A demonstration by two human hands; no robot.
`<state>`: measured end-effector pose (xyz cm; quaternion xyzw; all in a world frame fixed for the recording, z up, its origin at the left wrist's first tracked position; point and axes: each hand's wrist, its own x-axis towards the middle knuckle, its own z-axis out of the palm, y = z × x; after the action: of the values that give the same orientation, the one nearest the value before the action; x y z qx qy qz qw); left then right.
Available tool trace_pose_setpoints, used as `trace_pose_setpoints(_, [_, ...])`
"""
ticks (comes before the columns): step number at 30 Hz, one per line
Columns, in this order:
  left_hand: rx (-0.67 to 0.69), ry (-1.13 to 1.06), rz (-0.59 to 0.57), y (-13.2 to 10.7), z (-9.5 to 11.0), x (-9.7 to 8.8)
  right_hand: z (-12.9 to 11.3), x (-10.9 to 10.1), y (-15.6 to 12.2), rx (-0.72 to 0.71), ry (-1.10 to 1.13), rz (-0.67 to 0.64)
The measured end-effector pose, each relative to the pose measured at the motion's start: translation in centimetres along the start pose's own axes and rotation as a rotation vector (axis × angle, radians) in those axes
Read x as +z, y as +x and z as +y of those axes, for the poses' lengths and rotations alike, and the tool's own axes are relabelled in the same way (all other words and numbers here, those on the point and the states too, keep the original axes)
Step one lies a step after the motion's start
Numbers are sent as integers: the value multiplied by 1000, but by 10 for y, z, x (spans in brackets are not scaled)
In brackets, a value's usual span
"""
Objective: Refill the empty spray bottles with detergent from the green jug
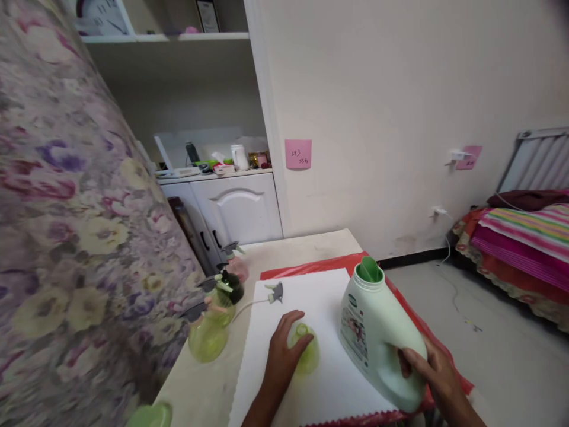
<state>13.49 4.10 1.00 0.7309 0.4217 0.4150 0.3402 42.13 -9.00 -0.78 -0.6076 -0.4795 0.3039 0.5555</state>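
Observation:
A light green detergent jug (355, 332), uncapped with a green spout in its mouth, leans slightly above the white sheet (329, 391). My right hand (429, 367) is wrapped around its handle. To its left, a translucent yellow-green spray bottle (307, 359) stands on the sheet with its neck uncovered. My left hand (287, 344) curves around this bottle near the neck, thumb across its front. Beyond that hand lies a grey spray head (275, 292) with its thin tube trailing left.
Several spray bottles with heads on, including a yellow-green one (208, 341) and a pink one (239, 268), stand along the table's left side. A green round lid (151, 415) lies at the near left corner. Red plastic (311, 263) lies under the sheet. A floral curtain (80, 237) hangs left.

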Motion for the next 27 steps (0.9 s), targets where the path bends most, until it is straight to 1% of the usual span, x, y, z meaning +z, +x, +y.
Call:
trace_pose_setpoints(2, [2,-10,-32,8,4,-2,1,0,1,-5,10,22])
trace_pose_setpoints(5, [-10,-36,-78,12,2,-2,3,1,0,2,30,81])
trace_pose_setpoints(8, [-13,-69,-90,10,-2,1,1,3,-4,15,40,141])
trace_pose_setpoints(12, [-37,-114,-88,5,-3,3,-2,7,-10,31,48,280])
trace_pose_setpoints(13, [-48,-126,-85,5,-3,3,-2,8,-10,40,48,295])
trace_pose_setpoints(18, [-79,-185,-72,2,-6,3,8,2,-5,53,-18,266])
trace_pose_setpoints(21, [-93,-208,-63,3,-6,5,10,0,0,78,-98,280])
trace_pose_setpoints(24, [-102,-213,-50,3,-6,5,2,2,5,71,-121,284])
trace_pose_setpoints(27, [-79,-216,-37,2,-7,6,-14,5,14,-13,-125,293])
